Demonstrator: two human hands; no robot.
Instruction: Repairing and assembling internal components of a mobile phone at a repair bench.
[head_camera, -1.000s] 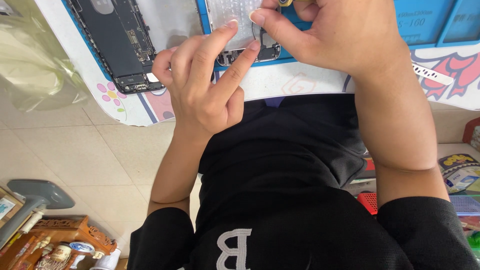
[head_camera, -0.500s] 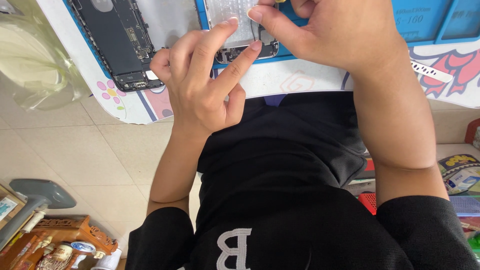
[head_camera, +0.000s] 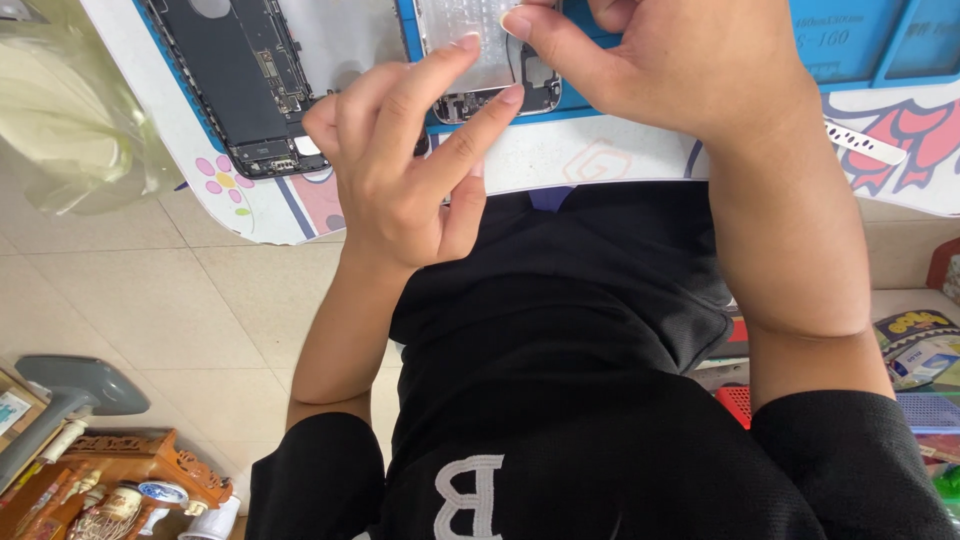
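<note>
A silvery phone screen assembly (head_camera: 478, 40) lies back side up on a blue work mat (head_camera: 850, 45) at the table's front edge. My left hand (head_camera: 410, 165) reaches over it, index and middle fingertips pressing on its lower end. My right hand (head_camera: 660, 65) comes from the right, with thumb and fingers pinched at the assembly's upper right part. To the left lies an opened dark phone body (head_camera: 245, 75) with its inner boards showing. What my right fingers pinch is hidden.
A white table top with coloured drawings (head_camera: 590, 160) carries the mat. A thin white perforated strip (head_camera: 862, 142) lies at the right. A clear plastic bag (head_camera: 70, 110) hangs at the left. On the tiled floor below stand a carved wooden stand (head_camera: 130, 480) and coloured packages (head_camera: 925, 345).
My left fingers have stretched a little further up over the screen assembly. The right hand stays at its upper part.
</note>
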